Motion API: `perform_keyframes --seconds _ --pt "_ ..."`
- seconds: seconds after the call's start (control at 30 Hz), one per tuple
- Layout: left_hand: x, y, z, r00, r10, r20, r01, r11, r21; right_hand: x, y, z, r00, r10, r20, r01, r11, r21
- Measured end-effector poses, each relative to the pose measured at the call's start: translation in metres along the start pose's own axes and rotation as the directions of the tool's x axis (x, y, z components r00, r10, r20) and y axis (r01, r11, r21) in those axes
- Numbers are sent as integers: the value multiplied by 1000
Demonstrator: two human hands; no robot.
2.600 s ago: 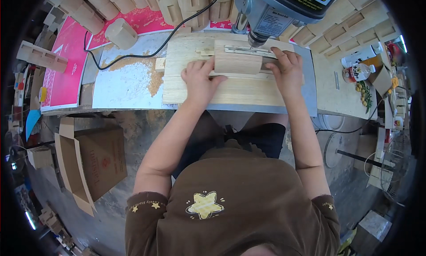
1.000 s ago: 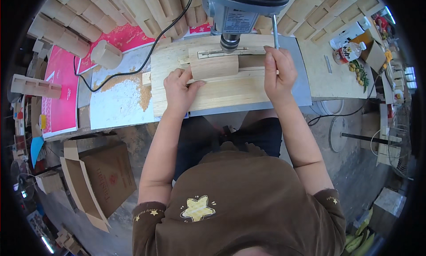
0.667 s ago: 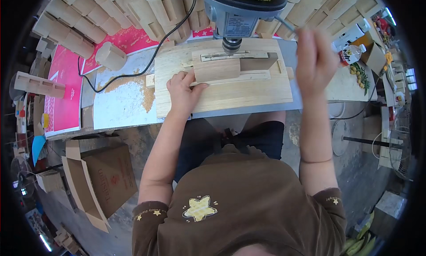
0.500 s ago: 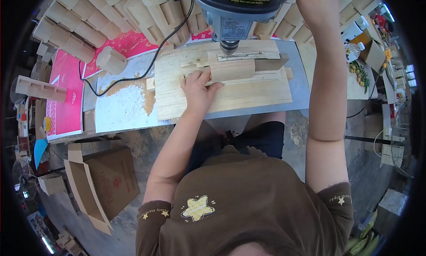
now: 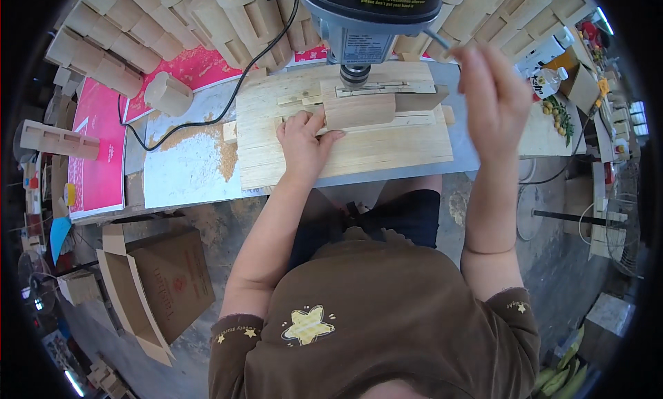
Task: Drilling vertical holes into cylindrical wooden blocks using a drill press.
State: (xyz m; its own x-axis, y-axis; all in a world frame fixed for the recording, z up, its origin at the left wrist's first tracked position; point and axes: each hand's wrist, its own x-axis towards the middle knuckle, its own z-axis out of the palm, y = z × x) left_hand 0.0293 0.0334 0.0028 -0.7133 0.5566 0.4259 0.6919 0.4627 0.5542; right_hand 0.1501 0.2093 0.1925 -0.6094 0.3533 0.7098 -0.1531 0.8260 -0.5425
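Observation:
A drill press stands over a pale wooden board, its chuck just above a rounded wooden block. The block lies between thin strips fixed on the board, with a flat wooden piece against its right end. My left hand presses on the block's left end, thumb along its near edge and fingers bent round the corner. Out to the right, my right hand is closed round the end of the drill's feed lever, slightly smeared by motion.
Rows of similar wooden blocks stand behind the drill. A black cable curves across the table's left side, by sawdust and a loose block. An open cardboard box sits on the floor at left; a plastic bottle stands at right.
My right hand has come down and toward me with the lever, and its elbow has bent. The chuck sits slightly lower. My left hand stays at the block's left end.

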Motion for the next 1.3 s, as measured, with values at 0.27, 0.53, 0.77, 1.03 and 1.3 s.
perform_keyframes --seconds 0.27,0.53,0.77,1.03,1.3 --pt "3 0 4 999 31 -24 -32 999 -8 -70 64 57 985 -99 -145 114 988 102" --pt "3 0 2 1000 12 -3 -12 1000 16 -49 48 30 972 -217 -87 221 974 47" --pt "3 -4 7 1000 17 -16 -17 999 27 106 34 11 991 102 -81 -110 990 -93" --pt "-5 -6 4 999 29 -25 -28 999 43 83 21 -1 973 -171 -158 134 966 -220" --pt "2 -1 4 997 71 -32 -70 997 10 -2 -98 -81 796 -596 109 -31 139 990"
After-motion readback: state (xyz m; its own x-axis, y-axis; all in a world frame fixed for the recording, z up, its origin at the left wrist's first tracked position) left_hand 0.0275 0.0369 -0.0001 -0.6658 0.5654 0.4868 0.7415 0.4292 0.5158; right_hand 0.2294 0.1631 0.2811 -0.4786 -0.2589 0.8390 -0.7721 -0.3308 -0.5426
